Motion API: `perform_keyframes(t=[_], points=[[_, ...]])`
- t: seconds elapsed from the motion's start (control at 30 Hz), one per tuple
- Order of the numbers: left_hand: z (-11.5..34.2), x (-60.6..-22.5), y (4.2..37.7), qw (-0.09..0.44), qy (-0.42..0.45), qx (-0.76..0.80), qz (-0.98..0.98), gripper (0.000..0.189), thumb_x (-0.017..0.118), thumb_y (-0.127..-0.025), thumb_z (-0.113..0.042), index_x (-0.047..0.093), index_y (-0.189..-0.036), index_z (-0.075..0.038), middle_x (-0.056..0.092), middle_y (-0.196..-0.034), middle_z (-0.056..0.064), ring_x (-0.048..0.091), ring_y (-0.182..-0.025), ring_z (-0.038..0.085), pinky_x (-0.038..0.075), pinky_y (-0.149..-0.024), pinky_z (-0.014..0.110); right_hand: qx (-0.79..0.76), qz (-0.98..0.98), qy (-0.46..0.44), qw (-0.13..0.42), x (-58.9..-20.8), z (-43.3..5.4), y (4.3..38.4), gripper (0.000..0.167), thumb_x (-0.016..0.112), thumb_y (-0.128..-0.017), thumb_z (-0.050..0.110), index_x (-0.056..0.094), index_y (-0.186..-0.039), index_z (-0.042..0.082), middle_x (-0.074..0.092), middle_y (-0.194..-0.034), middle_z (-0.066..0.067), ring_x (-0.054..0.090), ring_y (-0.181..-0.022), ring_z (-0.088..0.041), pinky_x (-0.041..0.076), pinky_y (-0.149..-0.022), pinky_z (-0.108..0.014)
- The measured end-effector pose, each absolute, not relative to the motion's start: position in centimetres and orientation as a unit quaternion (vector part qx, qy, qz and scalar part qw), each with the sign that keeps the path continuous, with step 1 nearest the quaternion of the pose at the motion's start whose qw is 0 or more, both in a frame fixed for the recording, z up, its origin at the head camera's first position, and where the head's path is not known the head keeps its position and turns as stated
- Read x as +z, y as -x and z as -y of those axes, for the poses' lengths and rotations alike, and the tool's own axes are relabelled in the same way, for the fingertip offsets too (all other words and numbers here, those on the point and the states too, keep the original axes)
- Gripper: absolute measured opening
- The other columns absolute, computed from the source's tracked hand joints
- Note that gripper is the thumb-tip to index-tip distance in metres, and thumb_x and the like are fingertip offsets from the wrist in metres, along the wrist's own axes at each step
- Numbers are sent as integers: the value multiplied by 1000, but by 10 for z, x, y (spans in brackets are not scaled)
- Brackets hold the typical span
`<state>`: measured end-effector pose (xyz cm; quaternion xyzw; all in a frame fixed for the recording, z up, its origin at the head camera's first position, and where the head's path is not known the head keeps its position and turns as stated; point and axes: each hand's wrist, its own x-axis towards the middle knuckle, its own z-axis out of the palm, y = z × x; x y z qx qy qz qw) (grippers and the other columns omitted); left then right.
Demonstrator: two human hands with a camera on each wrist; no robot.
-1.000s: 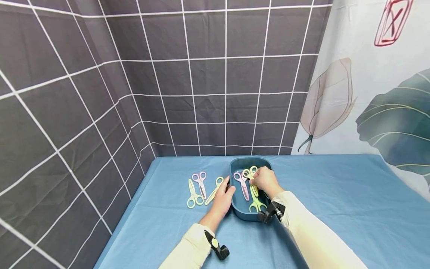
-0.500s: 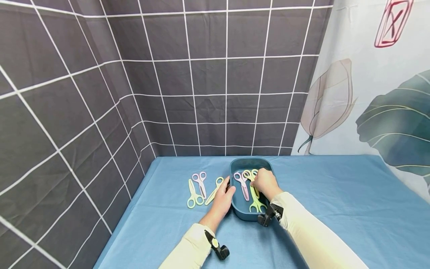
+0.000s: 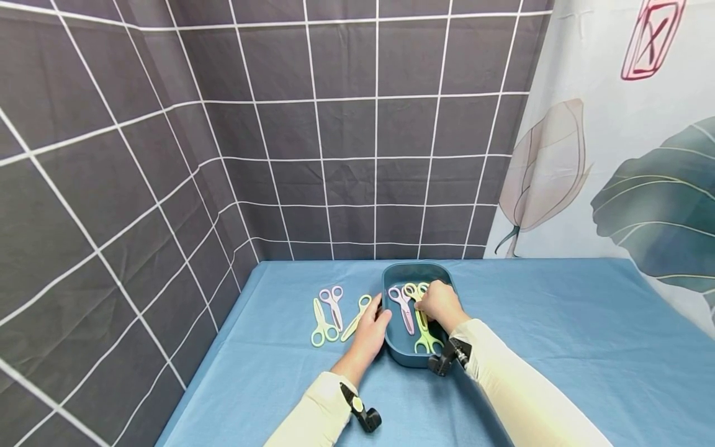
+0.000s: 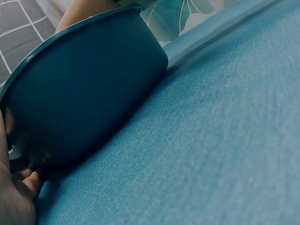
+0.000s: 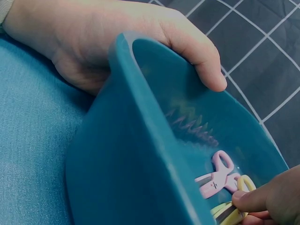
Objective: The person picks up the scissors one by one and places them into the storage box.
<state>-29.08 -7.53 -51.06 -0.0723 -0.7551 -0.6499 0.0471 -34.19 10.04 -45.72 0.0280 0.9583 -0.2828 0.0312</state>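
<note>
In the head view, a dark blue bin (image 3: 398, 356) stands on the cloth. My left hand (image 3: 370, 332) holds its left side, fingers along the outer wall; in the right wrist view the thumb laps over the rim. Inside the bin, my right hand (image 3: 441, 304) pinches a pair of yellow scissors (image 5: 227, 216) between thumb and fingers, its ring handles toward the far end. Pink scissors (image 3: 407, 315) lie to their left in the bin. Light green scissors (image 3: 427, 341) lie at the near end, partly under the yellow pair.
Left of the bin lie pale green scissors (image 3: 321, 320), purple scissors (image 3: 334, 308) and pale yellow scissors (image 3: 352, 326), close to the left hand. A blue cloth (image 3: 558, 323) covers the table. A dark gridded curtain (image 3: 346, 180) hangs behind and at the left.
My right hand has lowered slightly into the bin with the yellow scissors, whose rings sit a little nearer. My left hand stays where it was on the bin.
</note>
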Motion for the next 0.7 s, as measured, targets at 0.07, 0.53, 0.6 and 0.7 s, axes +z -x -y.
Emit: perform_keyframes(t=[0.07,0.53,0.6,0.7], points=[[75,-511,291,48,73,-652,754,53,49,-102,-12,40,-152,2,47,-151,22,48,-136,34,34,-115,50,-282,-958,-27,28,-458,-100,343,30,81,-84,19,64,-63,7,61,-54,-2,61,-53,-18,50,-55,-29],[75,-512,290,48,70,-652,754,54,49,-102,-12,40,-153,2,44,-153,23,44,-140,36,32,-116,52,-252,-967,19,-43,-447,-102,336,38,74,-89,27,58,-58,12,57,-57,-2,55,-56,-21,44,-55,-34],[75,-511,290,49,70,-650,755,54,50,-102,-12,40,-153,2,43,-154,23,42,-141,36,30,-117,52,-263,-963,25,-58,-444,-105,334,34,73,-90,26,60,-62,11,57,-58,-1,54,-56,-20,44,-55,-34],[75,-511,290,51,72,-649,755,54,50,-101,-12,40,-153,1,42,-155,22,39,-143,35,28,-118,52,-287,-954,38,-78,-439,-112,331,21,70,-91,23,69,-77,6,63,-68,-3,57,-62,-21,48,-59,-37]])
